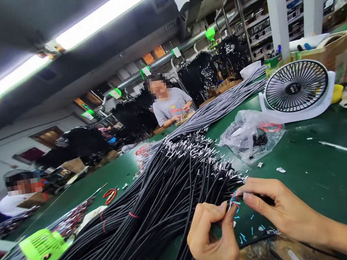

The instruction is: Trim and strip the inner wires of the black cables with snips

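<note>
My left hand (213,239) is closed in a pinch on a small bunch of thin coloured wires (234,200), in blue, red and white. From the right, my right hand (277,203) has its thumb and forefinger at the upper ends of the same wires, closed on them. Just beyond my fingers lies a large heap of black cables (169,191), their stripped white ends facing me. Small blue scraps (242,238) are scattered on the green table beneath my hands. Below, a black cable (258,237) runs over a brown, plastic-wrapped surface (258,258).
A white-framed fan (294,88) and a clear plastic bag (252,135) stand beyond my right hand, with a screwdriver-like rod (344,148) nearer. A green fan (43,249) and red-handled scissors (110,195) lie left. A person (171,104) sits opposite; another person (17,199) is far left.
</note>
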`<action>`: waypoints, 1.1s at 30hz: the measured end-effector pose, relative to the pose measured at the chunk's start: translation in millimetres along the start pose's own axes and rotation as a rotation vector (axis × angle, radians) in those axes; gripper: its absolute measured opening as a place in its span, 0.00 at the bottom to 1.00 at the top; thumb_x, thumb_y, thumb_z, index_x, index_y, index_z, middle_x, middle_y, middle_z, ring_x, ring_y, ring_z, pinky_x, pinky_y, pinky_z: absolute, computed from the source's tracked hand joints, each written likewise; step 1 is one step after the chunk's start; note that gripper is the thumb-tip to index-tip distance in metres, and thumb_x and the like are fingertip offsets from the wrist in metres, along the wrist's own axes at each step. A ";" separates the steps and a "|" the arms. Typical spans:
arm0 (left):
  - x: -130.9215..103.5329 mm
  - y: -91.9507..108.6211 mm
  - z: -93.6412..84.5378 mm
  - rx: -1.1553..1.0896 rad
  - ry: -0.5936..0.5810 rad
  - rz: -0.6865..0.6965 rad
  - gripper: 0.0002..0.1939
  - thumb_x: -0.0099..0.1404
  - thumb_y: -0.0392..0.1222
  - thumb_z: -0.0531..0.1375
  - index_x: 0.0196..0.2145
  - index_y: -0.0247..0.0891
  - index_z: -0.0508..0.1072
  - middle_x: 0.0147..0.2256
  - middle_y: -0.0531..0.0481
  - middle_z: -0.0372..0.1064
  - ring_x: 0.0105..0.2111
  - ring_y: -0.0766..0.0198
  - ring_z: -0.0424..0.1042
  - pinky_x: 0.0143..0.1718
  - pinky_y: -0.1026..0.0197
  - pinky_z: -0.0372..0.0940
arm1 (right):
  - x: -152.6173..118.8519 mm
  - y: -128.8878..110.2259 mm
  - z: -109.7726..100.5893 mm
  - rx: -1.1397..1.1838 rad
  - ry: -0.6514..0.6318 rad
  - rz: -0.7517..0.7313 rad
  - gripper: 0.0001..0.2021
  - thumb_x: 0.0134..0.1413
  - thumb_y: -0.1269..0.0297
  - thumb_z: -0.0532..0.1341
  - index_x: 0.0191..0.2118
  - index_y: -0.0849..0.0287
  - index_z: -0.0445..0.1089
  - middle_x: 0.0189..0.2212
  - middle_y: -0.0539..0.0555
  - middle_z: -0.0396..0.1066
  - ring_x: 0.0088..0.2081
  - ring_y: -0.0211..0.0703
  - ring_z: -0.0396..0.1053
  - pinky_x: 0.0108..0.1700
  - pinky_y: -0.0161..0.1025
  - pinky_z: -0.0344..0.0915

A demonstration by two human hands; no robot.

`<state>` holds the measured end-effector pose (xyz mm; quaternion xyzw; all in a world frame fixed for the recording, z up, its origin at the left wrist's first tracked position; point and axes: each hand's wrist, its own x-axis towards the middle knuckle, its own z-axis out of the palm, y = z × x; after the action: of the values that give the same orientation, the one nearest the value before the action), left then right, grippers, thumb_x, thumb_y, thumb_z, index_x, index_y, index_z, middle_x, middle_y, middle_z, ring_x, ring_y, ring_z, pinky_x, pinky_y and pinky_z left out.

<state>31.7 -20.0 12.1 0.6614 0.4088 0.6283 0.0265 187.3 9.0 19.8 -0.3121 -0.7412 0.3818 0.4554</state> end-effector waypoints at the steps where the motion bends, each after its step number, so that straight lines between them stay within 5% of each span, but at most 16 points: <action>1: -0.3 0.0 0.0 0.005 -0.001 0.004 0.10 0.55 0.24 0.61 0.25 0.37 0.67 0.22 0.56 0.60 0.22 0.69 0.62 0.22 0.65 0.60 | 0.2 -0.4 -0.2 -0.002 -0.003 0.006 0.13 0.62 0.61 0.52 0.39 0.57 0.73 0.31 0.53 0.72 0.34 0.41 0.69 0.36 0.38 0.63; 20: -2.0 2.3 0.0 0.025 0.004 -0.009 0.11 0.54 0.25 0.62 0.24 0.37 0.66 0.21 0.57 0.60 0.21 0.70 0.62 0.22 0.67 0.60 | 1.6 0.6 -0.7 -0.044 0.032 0.010 0.11 0.60 0.62 0.54 0.39 0.58 0.74 0.30 0.53 0.72 0.33 0.41 0.69 0.35 0.38 0.63; 24: -3.4 4.9 -1.1 0.045 -0.055 -0.183 0.06 0.58 0.33 0.61 0.24 0.37 0.70 0.21 0.55 0.64 0.21 0.69 0.63 0.23 0.67 0.59 | -1.2 1.3 -2.3 -0.071 0.068 -0.006 0.10 0.59 0.63 0.55 0.39 0.57 0.74 0.31 0.52 0.72 0.34 0.40 0.69 0.37 0.37 0.64; 28: -2.4 8.2 -2.0 0.088 -0.143 -0.383 0.13 0.62 0.41 0.58 0.22 0.36 0.72 0.18 0.53 0.64 0.19 0.68 0.63 0.21 0.67 0.55 | -3.1 2.7 -2.9 -0.118 0.093 -0.037 0.09 0.59 0.65 0.56 0.39 0.56 0.73 0.32 0.51 0.72 0.35 0.39 0.69 0.38 0.36 0.64; 33: 3.3 6.6 -2.3 -0.100 -0.296 -0.677 0.21 0.62 0.52 0.55 0.19 0.34 0.68 0.13 0.57 0.54 0.12 0.74 0.50 0.13 0.69 0.45 | -3.9 6.1 -1.6 -0.180 0.094 -0.057 0.09 0.60 0.65 0.55 0.40 0.55 0.73 0.33 0.51 0.72 0.35 0.40 0.69 0.38 0.37 0.63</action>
<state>32.7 -23.7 18.9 0.5704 0.5649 0.5007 0.3239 190.9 9.4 13.4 -0.3483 -0.7588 0.2855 0.4705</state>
